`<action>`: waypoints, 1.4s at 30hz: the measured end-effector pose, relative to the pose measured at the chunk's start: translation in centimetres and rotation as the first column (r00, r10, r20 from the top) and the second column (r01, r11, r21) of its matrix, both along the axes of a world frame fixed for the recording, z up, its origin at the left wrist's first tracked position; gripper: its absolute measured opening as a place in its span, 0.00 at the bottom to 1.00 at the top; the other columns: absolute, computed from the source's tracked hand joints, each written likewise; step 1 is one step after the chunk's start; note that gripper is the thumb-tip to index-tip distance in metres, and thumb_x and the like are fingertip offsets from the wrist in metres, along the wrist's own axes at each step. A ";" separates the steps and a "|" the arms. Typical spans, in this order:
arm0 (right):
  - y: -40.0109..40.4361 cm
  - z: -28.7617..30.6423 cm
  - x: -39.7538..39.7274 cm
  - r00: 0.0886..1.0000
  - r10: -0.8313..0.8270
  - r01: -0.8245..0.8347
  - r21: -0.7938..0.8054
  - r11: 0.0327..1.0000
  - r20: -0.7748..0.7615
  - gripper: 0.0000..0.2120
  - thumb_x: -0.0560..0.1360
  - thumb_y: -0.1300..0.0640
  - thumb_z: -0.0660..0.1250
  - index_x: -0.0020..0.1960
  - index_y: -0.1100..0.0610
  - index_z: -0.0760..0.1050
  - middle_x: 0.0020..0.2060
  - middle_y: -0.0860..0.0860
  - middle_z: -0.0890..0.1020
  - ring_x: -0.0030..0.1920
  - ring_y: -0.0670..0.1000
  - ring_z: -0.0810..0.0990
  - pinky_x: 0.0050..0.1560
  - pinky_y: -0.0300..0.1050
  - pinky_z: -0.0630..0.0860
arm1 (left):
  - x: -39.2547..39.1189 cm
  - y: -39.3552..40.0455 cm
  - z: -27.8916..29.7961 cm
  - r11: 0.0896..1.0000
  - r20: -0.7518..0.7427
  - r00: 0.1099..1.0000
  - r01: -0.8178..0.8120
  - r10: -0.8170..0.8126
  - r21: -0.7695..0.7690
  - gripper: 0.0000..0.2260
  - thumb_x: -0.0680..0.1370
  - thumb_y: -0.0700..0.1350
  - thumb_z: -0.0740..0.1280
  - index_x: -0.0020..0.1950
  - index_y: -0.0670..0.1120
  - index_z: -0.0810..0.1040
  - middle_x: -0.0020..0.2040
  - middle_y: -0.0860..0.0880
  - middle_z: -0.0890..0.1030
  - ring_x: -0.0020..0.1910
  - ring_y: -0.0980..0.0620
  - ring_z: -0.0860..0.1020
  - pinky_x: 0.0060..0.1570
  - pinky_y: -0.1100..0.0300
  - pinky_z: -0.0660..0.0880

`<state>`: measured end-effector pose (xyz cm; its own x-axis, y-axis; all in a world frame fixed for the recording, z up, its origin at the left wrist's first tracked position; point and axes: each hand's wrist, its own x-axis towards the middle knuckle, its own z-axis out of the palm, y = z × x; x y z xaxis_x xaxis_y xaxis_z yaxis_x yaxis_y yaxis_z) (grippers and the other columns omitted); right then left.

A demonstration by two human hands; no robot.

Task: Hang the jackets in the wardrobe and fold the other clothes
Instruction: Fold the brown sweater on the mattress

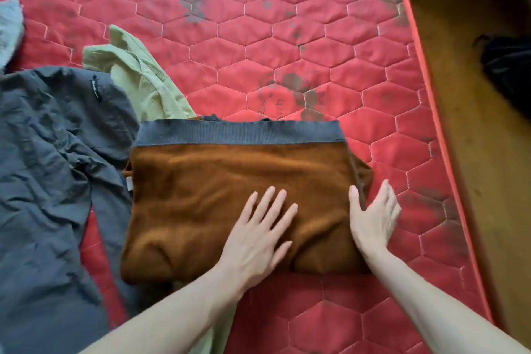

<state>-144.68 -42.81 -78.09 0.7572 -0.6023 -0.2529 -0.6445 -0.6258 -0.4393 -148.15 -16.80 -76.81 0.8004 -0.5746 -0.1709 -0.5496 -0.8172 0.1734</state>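
A brown sweater [238, 198] with a grey ribbed hem lies on the red quilted mattress [287, 37], already doubled into a neat rectangle, hem band at the far edge. The left hand [258, 236] lies flat on its near right part, fingers [275, 204] straight and spread, pressing rather than gripping. The right hand [373, 215] stands against the sweater's right edge, fingers straight and together, thumb resting on the fabric; it holds nothing. This reads as the smoothing and squaring stage, so this one garment looks nearly finished (perhaps one more fold, perhaps none). A good deal appears left to do: a dark grey jacket [54, 167] sprawls unfolded just to the left, its edge touching or slipping under the sweater, and probably belongs on a hanger. A pale green garment [138, 75] lies crumpled beyond it, and a light grey one [10, 29] shows at the far left edge. No wardrobe is in view.
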 end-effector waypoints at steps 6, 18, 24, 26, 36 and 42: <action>1.0 2.1 0.9 0.977 -0.180 0.212 0.477 0.853 -0.113 0.23 0.70 0.43 0.79 0.59 0.53 0.80 0.49 0.48 0.86 0.54 0.53 0.85 0.63 0.54 0.79 | -2.2 -1.6 0.0 0.985 -0.201 0.979 -0.001 0.036 0.173 0.33 0.84 0.65 0.49 0.85 0.57 0.41 0.82 0.39 0.34 0.81 0.36 0.32 0.77 0.34 0.36; 15.2 15.3 2.2 0.828 0.547 -0.551 0.004 0.835 -0.126 0.28 0.83 0.49 0.58 0.82 0.43 0.56 0.60 0.61 0.83 0.58 0.67 0.81 0.57 0.58 0.74 | 0.2 2.1 7.5 0.074 -0.915 0.345 -0.939 0.208 -0.337 0.21 0.85 0.61 0.55 0.79 0.62 0.63 0.72 0.52 0.76 0.61 0.57 0.81 0.63 0.55 0.77; 26.5 16.6 1.4 0.773 0.630 -0.624 0.092 0.776 -0.078 0.32 0.84 0.47 0.58 0.84 0.44 0.48 0.70 0.53 0.76 0.63 0.63 0.80 0.61 0.57 0.74 | 2.1 8.2 10.5 -0.245 -0.978 0.208 -0.950 -0.028 -0.195 0.28 0.83 0.67 0.53 0.69 0.52 0.80 0.59 0.46 0.85 0.55 0.52 0.85 0.54 0.56 0.80; 29.2 16.4 1.1 0.766 0.638 -0.622 0.163 0.766 -0.075 0.32 0.85 0.43 0.56 0.84 0.44 0.46 0.76 0.52 0.70 0.66 0.62 0.78 0.64 0.57 0.73 | 2.5 10.8 10.8 -0.277 -0.973 0.231 -0.936 -0.009 -0.220 0.26 0.85 0.64 0.53 0.67 0.50 0.81 0.61 0.45 0.85 0.62 0.50 0.82 0.68 0.54 0.74; 30.1 12.4 -0.6 0.718 0.683 -0.642 0.508 0.575 0.135 0.22 0.85 0.48 0.58 0.79 0.46 0.66 0.78 0.44 0.68 0.74 0.52 0.72 0.77 0.53 0.66 | 4.4 17.8 8.8 -0.162 -0.996 0.081 -0.984 -0.027 -0.075 0.17 0.82 0.56 0.65 0.52 0.44 0.85 0.46 0.43 0.86 0.45 0.48 0.85 0.46 0.59 0.82; 26.6 9.3 -2.0 0.771 0.598 -0.563 0.672 0.481 0.219 0.23 0.80 0.42 0.62 0.75 0.38 0.69 0.74 0.29 0.66 0.65 0.50 0.78 0.70 0.61 0.74 | 8.5 17.3 7.2 0.146 -0.893 0.289 -0.956 0.345 -0.253 0.14 0.83 0.37 0.62 0.65 0.47 0.80 0.63 0.47 0.83 0.64 0.48 0.80 0.64 0.57 0.76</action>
<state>-146.65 -16.24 -68.83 0.8483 0.3253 -0.4177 -0.2745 -0.4042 -0.8725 -139.67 0.49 -69.60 0.7735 0.0339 -0.6328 0.6301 -0.1482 0.7622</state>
